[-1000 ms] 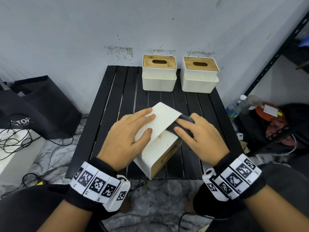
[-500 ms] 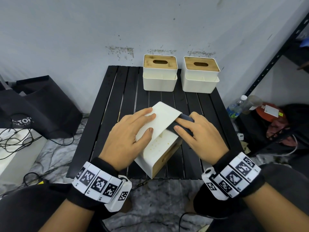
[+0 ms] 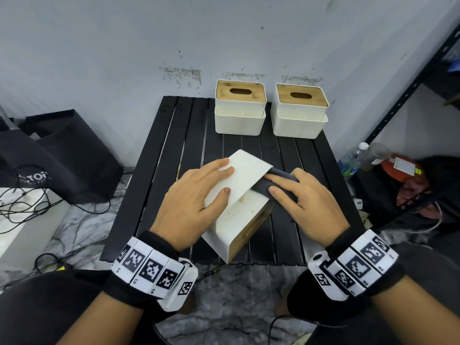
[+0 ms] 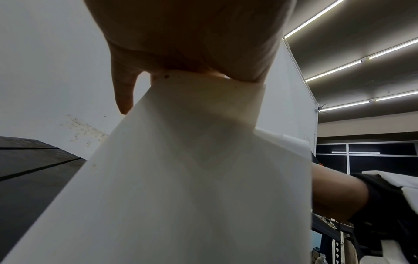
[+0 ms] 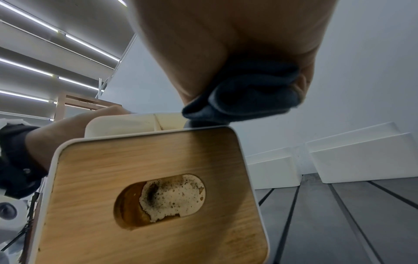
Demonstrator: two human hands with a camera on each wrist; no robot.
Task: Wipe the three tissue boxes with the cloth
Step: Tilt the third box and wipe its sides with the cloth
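A person's left hand (image 3: 196,200) lies flat, fingers spread, on a tissue box (image 3: 239,210) tipped on its side near the bench's (image 3: 159,175) front edge, unmoved from a second ago. The right hand (image 3: 306,202) presses a dark cloth (image 3: 276,183) against it. Only the right wrist view shows the wooden lid (image 5: 158,196) and grimy slot; a floor bag (image 3: 49,165) reads "TOP".

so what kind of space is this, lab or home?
Looks like a workshop or storage room, not a home: black metal shelving, ceiling strip lights, a scuffed bare wall, loose cables on the floor.
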